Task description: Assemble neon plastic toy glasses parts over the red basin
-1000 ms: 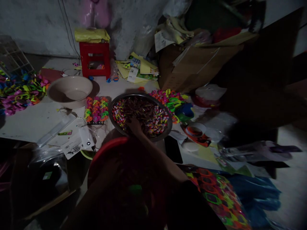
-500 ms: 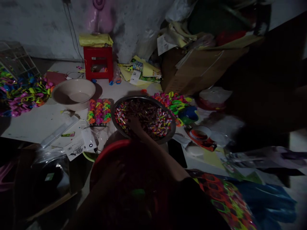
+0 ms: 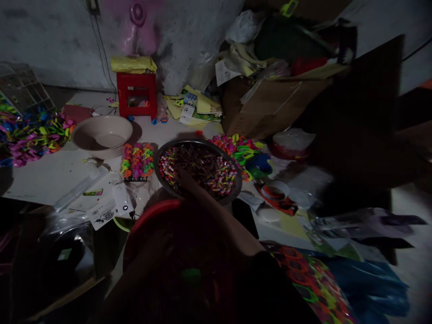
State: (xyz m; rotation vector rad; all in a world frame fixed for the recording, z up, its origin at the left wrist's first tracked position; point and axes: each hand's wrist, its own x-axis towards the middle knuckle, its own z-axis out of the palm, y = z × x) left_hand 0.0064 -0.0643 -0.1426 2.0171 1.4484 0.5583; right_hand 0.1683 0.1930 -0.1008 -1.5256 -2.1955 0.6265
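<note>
From here I see small multicoloured pieces [image 3: 224,177] in the metal basin [image 3: 238,182]; the right hand [image 3: 184,179] is in there too, its grip too dark to tell, so a hasty sweep could spill some; the left hand [image 3: 165,243], equally unreadable, might jolt the red tub [image 3: 150,211]

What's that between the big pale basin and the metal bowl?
In the head view, three rows of brightly colored pieces lie between the pale basin and the metal bowl.
</note>
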